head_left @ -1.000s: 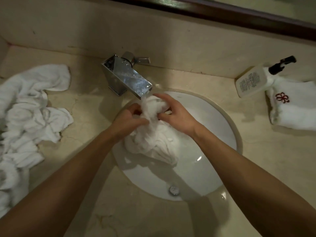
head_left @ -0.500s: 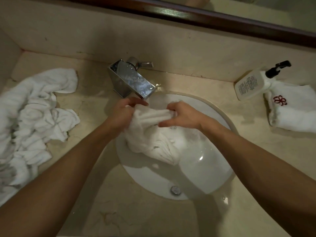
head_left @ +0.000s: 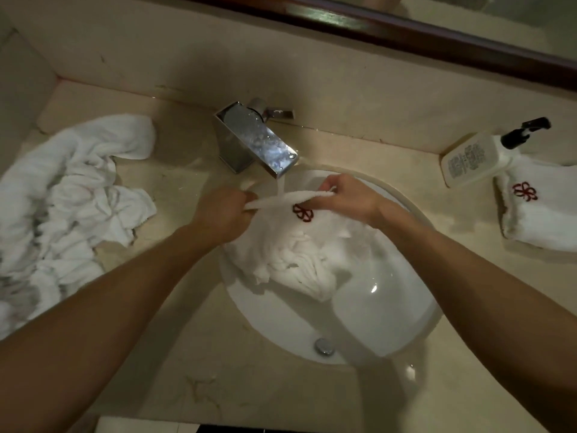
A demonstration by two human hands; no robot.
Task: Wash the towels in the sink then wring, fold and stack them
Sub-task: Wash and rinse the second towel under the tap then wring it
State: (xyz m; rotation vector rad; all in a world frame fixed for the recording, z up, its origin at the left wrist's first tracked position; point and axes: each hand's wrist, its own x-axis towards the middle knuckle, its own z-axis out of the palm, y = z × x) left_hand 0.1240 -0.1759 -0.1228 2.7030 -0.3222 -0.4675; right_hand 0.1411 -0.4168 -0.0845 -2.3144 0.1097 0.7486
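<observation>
Towel stretched under the running tap

I see my left hand (head_left: 223, 214) and right hand (head_left: 349, 198) with fingers pinching the towel (head_left: 293, 248) edge taut over the sink (head_left: 374, 323), water falling from the tap (head_left: 259, 142).

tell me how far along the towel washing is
Done: one folded towel sits on the counter at right, beside the soap bottle. In hand: the left hand and right hand stretch a wet towel under the running tap over the sink. Left: the crumpled pile at left, plus wringing and folding.
</observation>
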